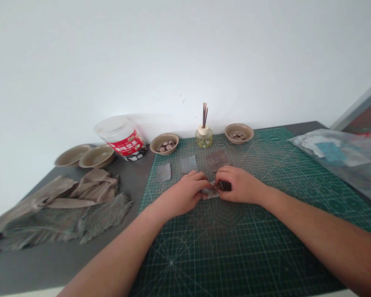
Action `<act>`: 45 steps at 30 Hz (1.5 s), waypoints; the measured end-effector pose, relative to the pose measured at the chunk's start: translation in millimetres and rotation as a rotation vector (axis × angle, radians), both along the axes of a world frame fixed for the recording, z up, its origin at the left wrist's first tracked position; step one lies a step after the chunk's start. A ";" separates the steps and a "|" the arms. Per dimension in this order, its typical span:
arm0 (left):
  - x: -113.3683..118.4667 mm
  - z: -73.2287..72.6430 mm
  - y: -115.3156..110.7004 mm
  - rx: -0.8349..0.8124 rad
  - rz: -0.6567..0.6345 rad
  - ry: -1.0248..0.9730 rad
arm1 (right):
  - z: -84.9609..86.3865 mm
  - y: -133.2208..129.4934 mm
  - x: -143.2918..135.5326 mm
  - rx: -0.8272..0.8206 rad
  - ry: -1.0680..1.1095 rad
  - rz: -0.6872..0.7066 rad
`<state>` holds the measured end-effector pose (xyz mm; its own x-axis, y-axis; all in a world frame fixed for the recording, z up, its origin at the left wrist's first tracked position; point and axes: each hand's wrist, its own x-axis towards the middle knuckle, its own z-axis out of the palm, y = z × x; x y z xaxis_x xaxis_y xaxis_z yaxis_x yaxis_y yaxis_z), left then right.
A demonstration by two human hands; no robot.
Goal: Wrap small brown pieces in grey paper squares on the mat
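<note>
My left hand (190,192) is closed, its fingertips pressed together at the left edge of a small pale grey piece (213,193) lying on the green cutting mat (210,247). From the other side, the bent fingers of my right hand (243,186) meet it at the same spot. A dark block-like thing (226,186) shows inside the right hand's curl; its kind is unclear. Just beyond my hands lie a brown square piece (218,160) with a dark outline drawn on it and two small grey pieces, one in the middle (188,163) and one at left (163,172).
Along the wall stand a bowl of round pieces (165,144), a reed diffuser (204,136) and another bowl (239,133) with discs. At left are a plastic tub (122,138), two more bowls (97,156) and crumpled cloth (80,202). A clear bag (343,152) lies at right.
</note>
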<state>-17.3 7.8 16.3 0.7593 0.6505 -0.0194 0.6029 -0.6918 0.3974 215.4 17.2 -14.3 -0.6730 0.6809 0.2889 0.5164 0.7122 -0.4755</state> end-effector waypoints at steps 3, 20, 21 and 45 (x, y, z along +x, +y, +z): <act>1.0 2.2 -2.1 -0.029 -0.013 -0.023 | -1.5 -1.7 0.3 0.011 -0.041 -0.003; 5.8 1.7 -3.1 0.040 -0.045 0.022 | -1.6 11.0 8.8 0.026 0.020 0.036; 6.1 1.7 -3.1 0.034 -0.045 0.023 | -1.9 11.4 9.5 0.023 0.016 0.052; 5.0 0.6 -1.3 0.058 -0.093 0.019 | 0.3 10.7 13.7 -0.004 -0.002 0.034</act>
